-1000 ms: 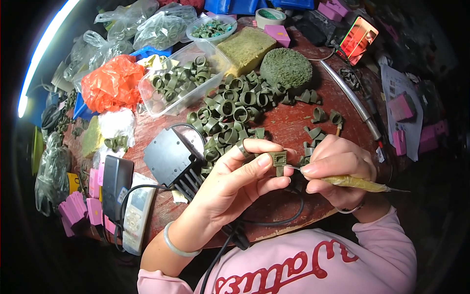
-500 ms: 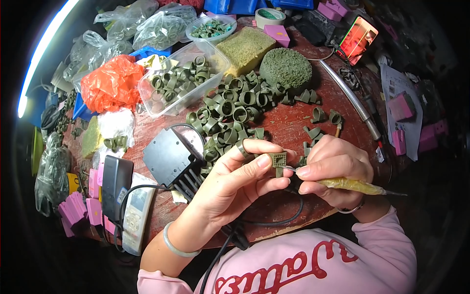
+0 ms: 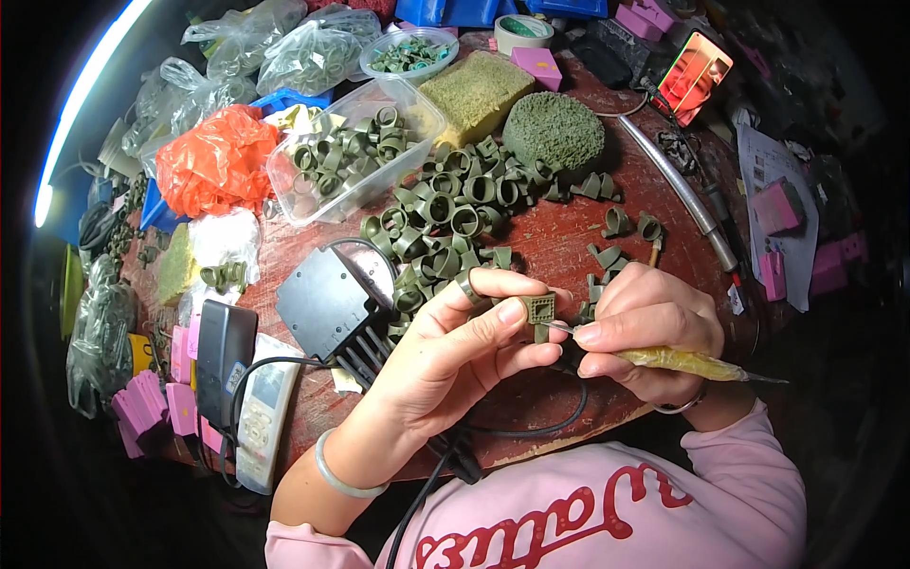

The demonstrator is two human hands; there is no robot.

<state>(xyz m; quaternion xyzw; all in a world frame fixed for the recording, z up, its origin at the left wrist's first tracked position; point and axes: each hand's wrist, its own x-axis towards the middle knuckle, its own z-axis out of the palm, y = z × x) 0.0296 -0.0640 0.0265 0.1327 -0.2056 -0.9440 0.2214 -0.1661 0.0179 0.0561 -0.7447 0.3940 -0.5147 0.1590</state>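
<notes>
My left hand (image 3: 455, 346) pinches a small olive-green ring (image 3: 540, 309) between thumb and fingers. The ring's square, patterned top with a dark rectangular opening faces up. Another green band sits around a finger of this hand. In my right hand (image 3: 654, 327) is a thin pointed carving tool (image 3: 673, 358) with a yellow wrapped handle, held like a pen. Its metal tip is at the lower right edge of the ring's square top; whether it touches, I cannot tell. Beyond my hands lies a heap of similar green rings (image 3: 441, 209).
A clear plastic box (image 3: 294, 204) holds more rings. Around it are a green sponge block (image 3: 479, 95), a dark green round block (image 3: 553, 131) and an orange plastic bag (image 3: 218, 163). A black device (image 3: 327, 303) with cables stands left. A metal rod (image 3: 678, 190) and phone (image 3: 694, 78) lie right.
The rear end of the carving tool has dipped very slightly, while its tip stays beside the ring. My left hand and the ring look unmoved.
</notes>
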